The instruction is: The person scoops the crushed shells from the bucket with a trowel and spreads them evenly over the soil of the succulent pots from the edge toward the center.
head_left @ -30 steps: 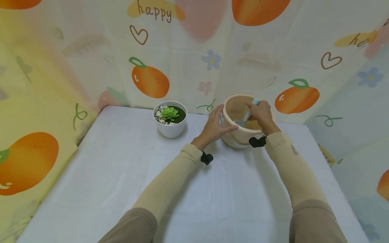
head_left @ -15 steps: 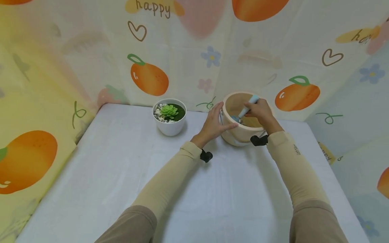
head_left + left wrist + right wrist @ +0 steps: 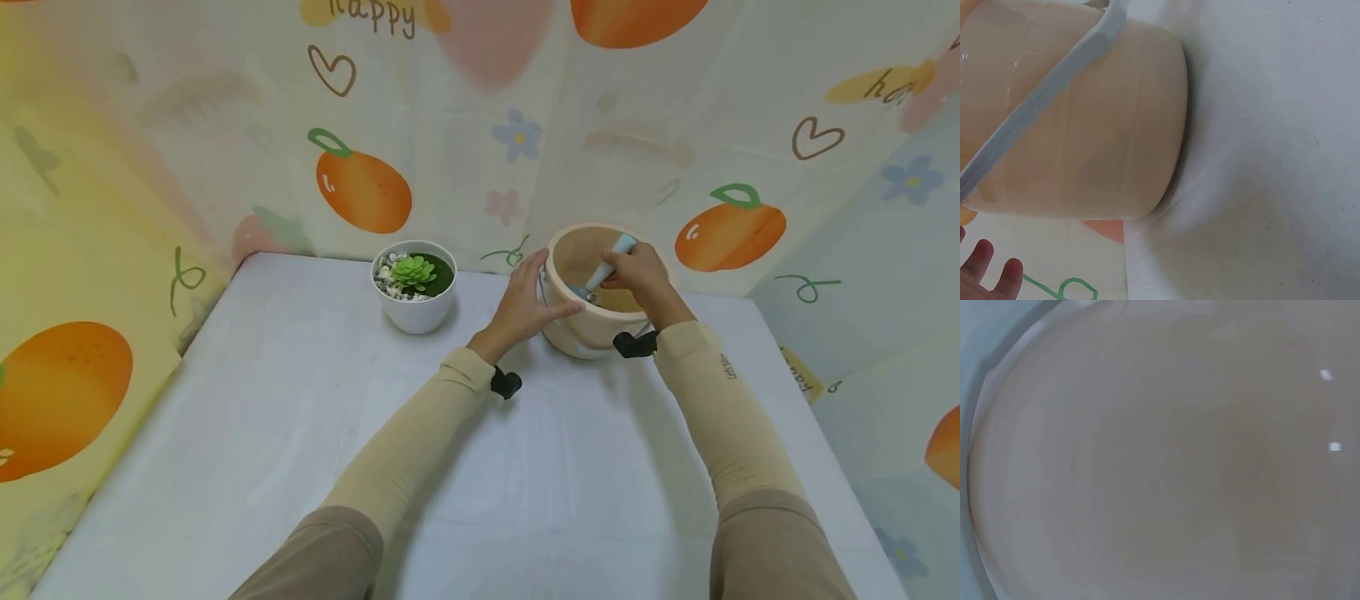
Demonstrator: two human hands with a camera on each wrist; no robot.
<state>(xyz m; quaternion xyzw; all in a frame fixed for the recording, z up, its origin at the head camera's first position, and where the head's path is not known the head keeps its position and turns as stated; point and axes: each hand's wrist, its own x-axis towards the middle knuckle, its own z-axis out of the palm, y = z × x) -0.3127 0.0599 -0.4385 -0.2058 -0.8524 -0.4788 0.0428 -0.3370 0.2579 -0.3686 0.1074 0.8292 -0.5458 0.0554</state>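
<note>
In the head view, a peach-coloured bucket (image 3: 592, 331) stands upright at the back right of the table. My left hand (image 3: 517, 308) rests against its left side, fingers straight and spread, thumb along the near rim. In the left wrist view, fingertips (image 3: 1009, 278) show beside the bucket wall (image 3: 1104, 125). My right hand (image 3: 643, 279) reaches over the bucket's mouth and grips the pale blue handle of a small shovel (image 3: 609, 262). The shovel leans with its blue-grey head down inside, mostly hidden by the near rim. The right wrist view shows only the bucket's side close up.
Left of the bucket stands a white pot (image 3: 416, 315) with a green succulent and pebbles. A white cloth covers the table (image 3: 300, 375). Behind hangs a printed curtain (image 3: 465, 125). A grey-blue bail handle (image 3: 1041, 94) crosses the bucket's outside.
The shovel has tilted over a little more and its head has shifted slightly left inside the bucket. My left hand stays on the bucket. The head view has shifted slightly.
</note>
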